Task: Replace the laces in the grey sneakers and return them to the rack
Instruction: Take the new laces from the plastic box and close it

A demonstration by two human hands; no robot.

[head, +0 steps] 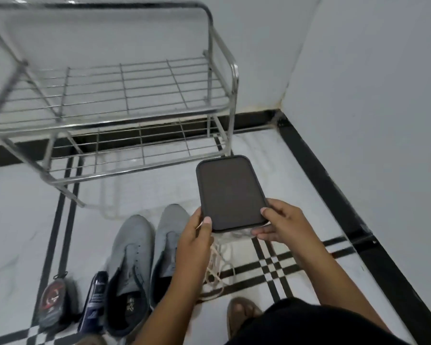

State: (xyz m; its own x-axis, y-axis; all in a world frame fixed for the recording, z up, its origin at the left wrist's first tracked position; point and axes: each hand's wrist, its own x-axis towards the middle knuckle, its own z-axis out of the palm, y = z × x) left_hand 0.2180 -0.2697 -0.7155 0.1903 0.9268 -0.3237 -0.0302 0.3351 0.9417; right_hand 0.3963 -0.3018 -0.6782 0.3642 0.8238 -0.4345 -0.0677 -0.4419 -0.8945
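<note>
A corner of white walls is met beyond and to the right of the hands, and a black skirting band (pixel 334 195) is run along the floor's edge there, so little room is left on the right side. Ahead of the hands a metal wire rack (pixel 125 95) is stood against the far wall, its two wire shelves bare, with a stretch of white tiled floor (pixel 23 220) left open between its front rail and the shoes. A dark phone (pixel 230 192), its screen blank, is held up between both hands: its lower left edge is pinched by the left hand (pixel 197 235), thumb laid on the glass, and its lower right corner is gripped by the right hand (pixel 281 225), thumb on the front and fingers curled beneath. The hands are kept apart by the phone's width. Under and to the left of the left hand two grey sneakers (pixel 132 255) are set side by side on the floor, toes pointed toward the rack, their eyelets unlaced. Below the hands, just right of the sneakers, cream laces (pixel 217 270) are lain in a loose heap on the tiles. Left of the sneakers a dark blue packet (pixel 95 300) and a round black and red item (pixel 52 302) are placed; their printing is too blurred to be read, as is the mark on the nearer insole. A sandalled foot (pixel 241 312) is seen beneath the right forearm.
</note>
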